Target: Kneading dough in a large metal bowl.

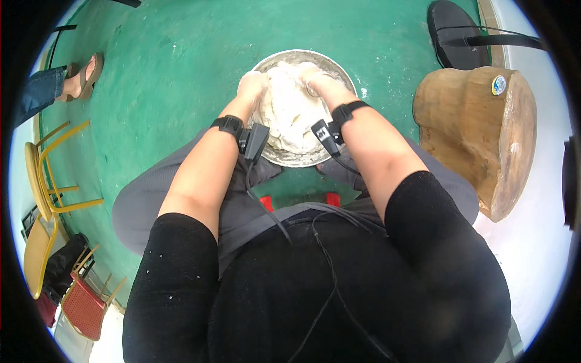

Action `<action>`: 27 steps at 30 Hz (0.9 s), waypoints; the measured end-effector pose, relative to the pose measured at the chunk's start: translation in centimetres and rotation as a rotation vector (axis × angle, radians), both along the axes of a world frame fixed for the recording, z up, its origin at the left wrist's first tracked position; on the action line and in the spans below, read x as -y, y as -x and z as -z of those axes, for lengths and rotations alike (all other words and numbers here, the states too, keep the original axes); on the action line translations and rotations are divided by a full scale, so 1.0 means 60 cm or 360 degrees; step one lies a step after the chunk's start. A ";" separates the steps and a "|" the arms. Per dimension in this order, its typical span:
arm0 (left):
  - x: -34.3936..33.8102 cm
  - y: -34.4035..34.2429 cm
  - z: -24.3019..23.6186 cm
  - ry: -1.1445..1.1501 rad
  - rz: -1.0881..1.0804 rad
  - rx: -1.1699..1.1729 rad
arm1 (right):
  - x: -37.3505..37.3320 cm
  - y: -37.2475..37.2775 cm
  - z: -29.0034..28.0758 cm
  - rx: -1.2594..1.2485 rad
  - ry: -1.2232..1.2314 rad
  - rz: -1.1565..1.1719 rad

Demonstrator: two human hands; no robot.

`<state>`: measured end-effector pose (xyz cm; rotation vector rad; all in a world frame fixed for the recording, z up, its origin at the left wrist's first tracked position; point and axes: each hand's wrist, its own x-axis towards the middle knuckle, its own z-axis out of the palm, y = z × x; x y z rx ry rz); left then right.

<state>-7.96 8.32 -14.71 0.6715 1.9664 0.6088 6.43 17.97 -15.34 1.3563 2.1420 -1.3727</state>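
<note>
A large mass of pale, sticky dough [290,115] fills much of a round metal basin [296,161], whose inner wall is smeared with flour and dough. My left hand [253,83] is at the left side of the dough, its whitened fingers curled into it. On the right side my right hand [317,81] presses into the dough too, closed around part of it. Dough hides most fingertips of both hands. Each wrist carries a black strap with a small black device, and cables run from these toward my body.
The basin stands on a green floor [181,72] between my knees. To the right are a wooden stump [466,127] and a black stand base [457,36]. Yellow-framed chairs [45,181] and a red seat [85,307] line the left. Another person's sandalled foot [88,77] shows upper left.
</note>
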 end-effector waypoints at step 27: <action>0.119 -0.170 -0.071 0.0116 0.1670 -0.0532 | 0.199 -0.185 -0.067 0.0091 -0.0475 -0.0921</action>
